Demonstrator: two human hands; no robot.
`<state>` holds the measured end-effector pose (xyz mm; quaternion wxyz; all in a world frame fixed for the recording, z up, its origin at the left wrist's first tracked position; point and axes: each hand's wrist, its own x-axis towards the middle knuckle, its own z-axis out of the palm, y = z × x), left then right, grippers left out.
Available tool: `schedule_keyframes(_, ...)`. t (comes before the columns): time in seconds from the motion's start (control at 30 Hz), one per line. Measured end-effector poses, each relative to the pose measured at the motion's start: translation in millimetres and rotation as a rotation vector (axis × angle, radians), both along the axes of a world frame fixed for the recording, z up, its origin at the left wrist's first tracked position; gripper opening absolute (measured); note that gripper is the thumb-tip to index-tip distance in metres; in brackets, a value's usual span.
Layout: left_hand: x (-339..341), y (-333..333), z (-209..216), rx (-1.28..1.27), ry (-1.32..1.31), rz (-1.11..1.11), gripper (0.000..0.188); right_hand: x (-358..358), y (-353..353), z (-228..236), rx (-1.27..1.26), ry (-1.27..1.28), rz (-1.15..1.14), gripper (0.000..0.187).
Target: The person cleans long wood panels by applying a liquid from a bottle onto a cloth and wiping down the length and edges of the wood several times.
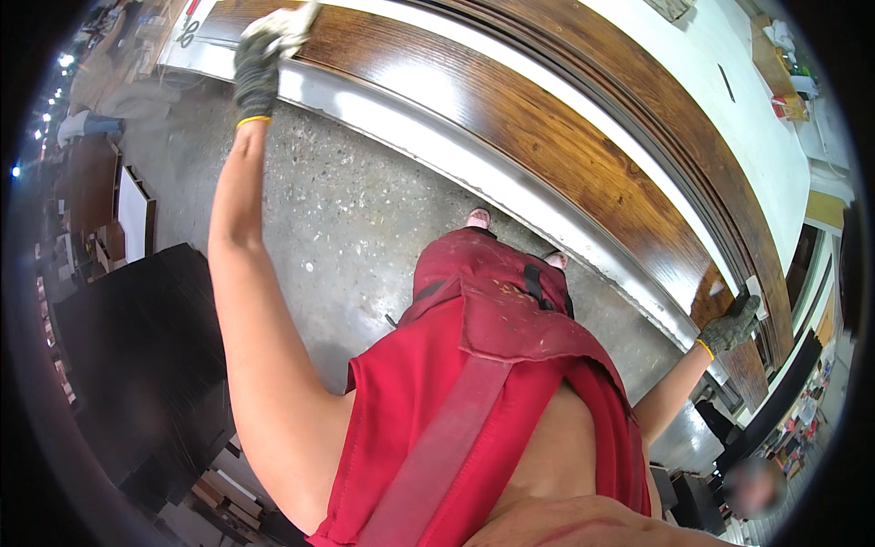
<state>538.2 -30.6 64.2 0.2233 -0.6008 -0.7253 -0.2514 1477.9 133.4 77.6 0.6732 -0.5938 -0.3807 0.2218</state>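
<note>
Head: brown board [519, 123] seemingly lies under left hand [264, 56].

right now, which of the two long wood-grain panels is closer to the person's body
The glossy near panel: it lies on the person's side of the dark strips, while the far panel lies beyond them.

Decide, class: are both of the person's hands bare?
No, the left hand and right hand are each in a dark glove with yellow edging.

Gloved hands [259, 66] [731, 326] far apart
</note>
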Motion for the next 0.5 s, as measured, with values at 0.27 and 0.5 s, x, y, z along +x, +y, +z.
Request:
schedule_keyframes(0.27, 205, -7, 79, 0.290, -1.143, -0.224, 0.034, 2, -2, 12, -0.042, -0.045, 0.003, 0.037)
schedule_keyframes(0.5, 397, 97, 55, 0.003, -0.583, -0.940, 0.023, -182, -24, 3, 0.059, -0.900, 0.339, 0.039)
